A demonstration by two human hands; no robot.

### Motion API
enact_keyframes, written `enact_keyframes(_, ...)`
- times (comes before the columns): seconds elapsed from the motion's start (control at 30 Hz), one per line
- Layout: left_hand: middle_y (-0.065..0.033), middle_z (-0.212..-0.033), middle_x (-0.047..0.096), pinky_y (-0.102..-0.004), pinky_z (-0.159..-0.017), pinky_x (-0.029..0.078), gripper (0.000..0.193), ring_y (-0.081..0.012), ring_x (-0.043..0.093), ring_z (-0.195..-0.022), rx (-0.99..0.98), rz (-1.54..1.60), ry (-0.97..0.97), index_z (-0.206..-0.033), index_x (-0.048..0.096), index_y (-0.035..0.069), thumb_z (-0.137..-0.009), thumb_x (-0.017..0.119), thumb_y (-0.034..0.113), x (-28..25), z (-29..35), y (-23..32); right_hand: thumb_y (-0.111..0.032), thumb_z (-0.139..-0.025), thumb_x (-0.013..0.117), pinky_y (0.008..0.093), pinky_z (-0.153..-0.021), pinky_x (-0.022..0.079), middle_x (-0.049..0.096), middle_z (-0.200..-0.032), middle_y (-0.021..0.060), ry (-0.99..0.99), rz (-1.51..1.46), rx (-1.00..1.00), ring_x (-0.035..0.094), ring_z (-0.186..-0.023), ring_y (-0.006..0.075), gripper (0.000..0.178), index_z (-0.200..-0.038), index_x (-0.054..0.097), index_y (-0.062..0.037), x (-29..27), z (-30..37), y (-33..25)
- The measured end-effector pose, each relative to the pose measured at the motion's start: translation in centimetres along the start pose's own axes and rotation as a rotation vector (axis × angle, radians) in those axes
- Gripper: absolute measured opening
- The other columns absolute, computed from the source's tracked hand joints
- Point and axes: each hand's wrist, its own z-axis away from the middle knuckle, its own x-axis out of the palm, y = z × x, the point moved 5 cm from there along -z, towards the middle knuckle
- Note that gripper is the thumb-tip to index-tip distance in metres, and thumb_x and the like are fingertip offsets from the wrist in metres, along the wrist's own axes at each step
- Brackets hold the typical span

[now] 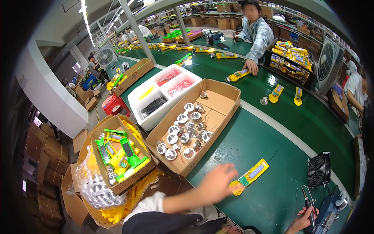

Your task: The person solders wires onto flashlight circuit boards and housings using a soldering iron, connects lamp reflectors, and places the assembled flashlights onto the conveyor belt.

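My left hand [218, 182], blurred by motion, hovers over the near end of a yellow flashlight half-shell [264, 167]. Its fingers look apart, with nothing visible between them. The half-shell lies open on the green bench and holds a blue-grey battery cell [256, 171] and a small green circuit board [244, 181]; a thin dark wire sticks out at its far end. At the lower right my right hand [302, 221] grips a soldering iron [308, 203], its tip pointing up and away, beside a blue soldering unit [330, 218].
A cardboard box [220, 113] of reflector cups, a white foam tray [136, 102] of wires and a box [134, 177] of green and yellow shells stand left. A black fan [318, 170] stands right. Across the conveyor [249, 91], a co-worker's hand [251, 67] touches a yellow flashlight piece.
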Motion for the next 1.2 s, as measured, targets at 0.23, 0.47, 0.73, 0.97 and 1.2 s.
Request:
enact_keyframes(0.23,-0.0167,-0.080,0.061,-0.0384,-0.068,0.045,0.019,-0.0304,0.059,-0.077,-0.409,-0.227,0.315,-0.078,0.062,0.003,-0.073,0.058,0.021,-10.7,-9.6,-20.6,-0.013,-0.085,0.048,0.0146,-0.037,0.031,0.048,-0.063,0.0052,-0.038,0.082,0.030,0.043,-0.045,0.0055,0.012,-0.087,0.044,-0.0018,1.5,0.3,0.1)
enact_keyframes(0.47,-0.0191,-0.082,0.060,-0.0374,-0.072,0.045,0.031,-0.0309,0.058,-0.081,-0.719,-0.114,0.225,-0.075,0.061,0.001,-0.070,0.064,0.031,-7.5,-13.7,-26.7,-0.013,-0.084,0.048,0.0146,-0.037,0.031,0.046,-0.063,0.0049,-0.034,0.092,0.080,0.041,-0.043,0.0044,0.012,-0.086,0.043,-0.0021,1.8,0.5,0.2)
enact_keyframes(0.73,-0.0104,-0.061,0.061,-0.0334,-0.063,0.046,0.021,-0.0217,0.061,-0.061,-0.686,0.096,0.122,-0.083,0.060,0.002,-0.074,0.055,0.020,-6.0,-14.6,-28.2,-0.012,-0.084,0.048,0.0150,-0.038,0.033,0.047,-0.063,0.0045,-0.049,0.083,0.108,0.044,-0.045,0.0050,0.011,-0.086,0.042,-0.0030,1.4,0.3,0.3)
enact_keyframes(0.97,-0.0142,-0.083,0.055,-0.0369,-0.064,0.043,0.012,-0.0309,0.055,-0.074,-0.051,-0.224,0.310,-0.088,0.054,0.005,-0.079,0.046,0.008,-10.8,-12.1,-16.1,-0.012,-0.083,0.049,0.0159,-0.038,0.034,0.048,-0.063,0.0056,-0.077,0.050,0.049,0.045,-0.045,0.0065,0.013,-0.087,0.042,-0.0018,0.9,0.5,-0.6)
enact_keyframes(1.2,-0.0090,-0.083,0.054,-0.0342,-0.071,0.045,0.016,-0.0266,0.053,-0.078,0.412,0.004,-0.216,-0.078,0.056,0.005,-0.063,0.050,0.001,-3.0,-3.9,-3.7,-0.013,-0.085,0.047,0.0163,-0.040,0.033,0.048,-0.065,0.0055,-0.089,0.036,0.076,0.043,-0.047,0.0053,0.013,-0.090,0.042,-0.0020,-0.2,0.5,-0.1)
